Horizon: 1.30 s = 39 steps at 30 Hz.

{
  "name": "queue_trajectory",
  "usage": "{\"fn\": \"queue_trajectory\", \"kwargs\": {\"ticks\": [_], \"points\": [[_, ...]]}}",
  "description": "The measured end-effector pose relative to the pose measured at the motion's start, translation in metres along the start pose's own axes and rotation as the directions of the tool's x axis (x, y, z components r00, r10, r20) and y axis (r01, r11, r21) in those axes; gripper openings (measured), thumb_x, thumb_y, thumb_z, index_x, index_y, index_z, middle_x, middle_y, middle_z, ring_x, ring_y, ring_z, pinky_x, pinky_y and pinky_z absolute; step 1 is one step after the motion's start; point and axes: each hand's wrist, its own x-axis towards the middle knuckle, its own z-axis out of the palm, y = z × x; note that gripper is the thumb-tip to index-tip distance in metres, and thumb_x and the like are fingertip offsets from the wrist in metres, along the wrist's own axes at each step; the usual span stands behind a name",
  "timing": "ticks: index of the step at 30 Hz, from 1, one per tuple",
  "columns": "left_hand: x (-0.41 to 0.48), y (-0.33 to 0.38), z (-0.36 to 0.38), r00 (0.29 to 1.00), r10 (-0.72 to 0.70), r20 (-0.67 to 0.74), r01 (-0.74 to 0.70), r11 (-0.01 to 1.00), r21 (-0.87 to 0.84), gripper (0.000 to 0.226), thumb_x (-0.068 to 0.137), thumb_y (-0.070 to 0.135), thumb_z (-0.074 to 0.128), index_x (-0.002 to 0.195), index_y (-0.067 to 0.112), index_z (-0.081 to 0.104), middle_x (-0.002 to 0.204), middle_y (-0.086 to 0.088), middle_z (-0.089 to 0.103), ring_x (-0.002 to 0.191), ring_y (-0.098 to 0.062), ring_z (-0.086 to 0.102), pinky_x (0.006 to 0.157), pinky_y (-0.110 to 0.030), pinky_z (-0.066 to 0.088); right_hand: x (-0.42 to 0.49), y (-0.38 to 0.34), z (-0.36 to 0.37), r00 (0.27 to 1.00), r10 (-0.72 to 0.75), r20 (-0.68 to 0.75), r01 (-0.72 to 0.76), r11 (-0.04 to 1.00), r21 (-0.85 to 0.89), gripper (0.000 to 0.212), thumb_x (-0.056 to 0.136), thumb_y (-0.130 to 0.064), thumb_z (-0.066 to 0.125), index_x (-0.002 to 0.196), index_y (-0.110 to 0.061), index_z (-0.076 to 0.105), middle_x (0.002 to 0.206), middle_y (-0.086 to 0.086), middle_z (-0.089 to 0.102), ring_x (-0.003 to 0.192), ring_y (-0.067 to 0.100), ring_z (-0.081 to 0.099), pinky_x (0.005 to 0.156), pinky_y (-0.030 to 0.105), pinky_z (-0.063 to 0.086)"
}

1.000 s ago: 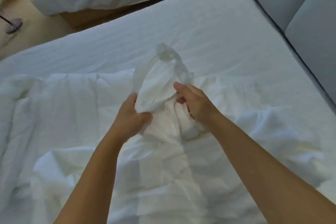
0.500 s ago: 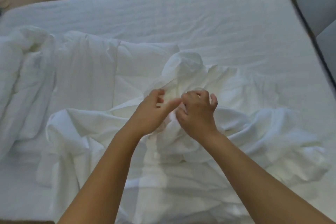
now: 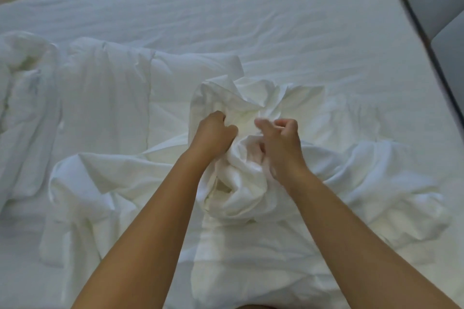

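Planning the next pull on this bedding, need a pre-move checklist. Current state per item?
1. Grip of the left hand on the white cover: ok, fingers curled into the bunched fabric.
2. Grip of the right hand: cannot tell, fingers curled over the folds but blurred.
3. White cover untangled: not ok, it is bunched up between the hands.
4. Lie of the quilt: ok beside the left hand, crumpled at its far left end.
5. Room on the mattress beyond the bunch: ok, its surface shows bare.
6. Opening of the white cover found: cannot tell.
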Motion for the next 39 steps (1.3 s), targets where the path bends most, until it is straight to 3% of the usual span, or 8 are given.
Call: {"fn": "queue_trajectory", "kwargs": {"ticks": [3,11,17,21,25,29,33,39], "points": [[-0.020,0.010,0.000,0.990,0.108,0.092,-0.096,0.987,-0.132,0.017,0.086,0.012,0.050,0.069,0.012,0.047,0.062,0.002,0.046,0.056,-0.013,0.042,0.052,-0.026,0.034,0.024,-0.016,-0.005,0.956,0.264,0.125,-0.288,0.922,0.260,0.041,0.079,-0.023,0.068,0.112,-0.001,0.058,0.102,0.016,0.067,0.092,0.034,0.067,0.083,0.044,0.056],[-0.027,0.045,-0.014,0.978,0.181,0.104,-0.153,0.960,-0.233,0.041,0.084,0.038,0.064,0.120,0.019,0.060,0.113,0.004,0.064,0.104,-0.014,0.060,0.092,-0.037,0.050,0.010,-0.029,-0.028,0.913,-0.277,-0.301,0.254,0.960,-0.114,0.017,0.082,-0.001,0.041,0.094,0.001,0.054,0.080,0.007,0.056,0.073,0.020,0.052,0.066,0.030,0.045],[-0.026,0.114,0.031,0.943,0.219,0.250,-0.188,0.972,-0.144,0.069,0.083,0.059,0.056,0.137,0.018,0.045,0.129,0.005,0.053,0.115,-0.017,0.053,0.093,-0.032,0.044,-0.011,-0.045,-0.092,0.817,-0.404,-0.412,0.322,0.912,-0.256,0.022,0.086,-0.005,0.037,0.091,-0.012,0.057,0.096,0.002,0.041,0.085,0.015,0.040,0.073,0.016,0.031],[-0.039,0.164,0.078,0.920,0.306,0.245,-0.277,0.950,-0.145,0.054,0.091,0.049,0.051,0.133,0.015,0.047,0.131,-0.004,0.052,0.121,-0.024,0.049,0.089,-0.032,0.040,-0.022,-0.070,-0.163,0.816,-0.195,-0.545,0.325,0.933,0.153,0.024,0.079,0.007,0.037,0.069,-0.014,0.042,0.077,0.007,0.046,0.072,0.019,0.044,0.063,0.028,0.039],[-0.053,0.221,0.099,0.936,0.320,0.144,-0.311,0.947,-0.086,0.060,0.092,0.049,0.047,0.135,0.008,0.042,0.136,-0.014,0.047,0.124,-0.032,0.046,0.099,-0.034,0.038,-0.048,-0.096,-0.236,0.808,-0.067,-0.586,0.452,0.708,0.543,0.029,0.076,0.012,0.034,0.075,-0.008,0.055,0.062,-0.001,0.057,0.048,0.009,0.055,0.048,0.018,0.045],[-0.078,0.286,0.115,0.859,0.460,0.225,-0.491,0.865,0.108,0.039,0.101,0.023,0.033,0.136,0.012,0.044,0.136,-0.013,0.050,0.117,-0.029,0.050,0.089,-0.034,0.040,-0.063,-0.112,-0.281,0.860,-0.115,-0.497,0.400,0.756,0.518,0.029,0.081,0.011,0.033,0.068,-0.011,0.047,0.057,-0.002,0.050,0.044,0.009,0.049,0.044,0.016,0.040],[-0.105,0.335,0.134,0.900,0.288,0.327,-0.352,0.923,0.157,0.033,0.100,0.021,0.036,0.119,0.001,0.055,0.119,-0.019,0.060,0.109,-0.034,0.057,0.088,-0.036,0.046,-0.070,-0.113,-0.302,0.885,-0.205,-0.418,0.410,0.769,0.490,0.032,0.076,0.016,0.031,0.067,-0.011,0.046,0.066,0.004,0.046,0.065,0.018,0.044,0.058,0.028,0.039],[-0.114,0.354,0.152,0.833,0.124,0.540,0.120,0.911,-0.395,0.041,0.092,0.046,0.040,0.076,0.013,0.057,0.080,-0.009,0.060,0.080,-0.024,0.054,0.081,-0.034,0.047,-0.079,-0.085,-0.316,0.897,-0.332,-0.293,0.425,0.830,0.361,0.029,0.078,0.008,0.040,0.073,-0.014,0.058,0.082,0.010,0.057,0.079,0.027,0.054,0.073,0.040,0.048]]}}
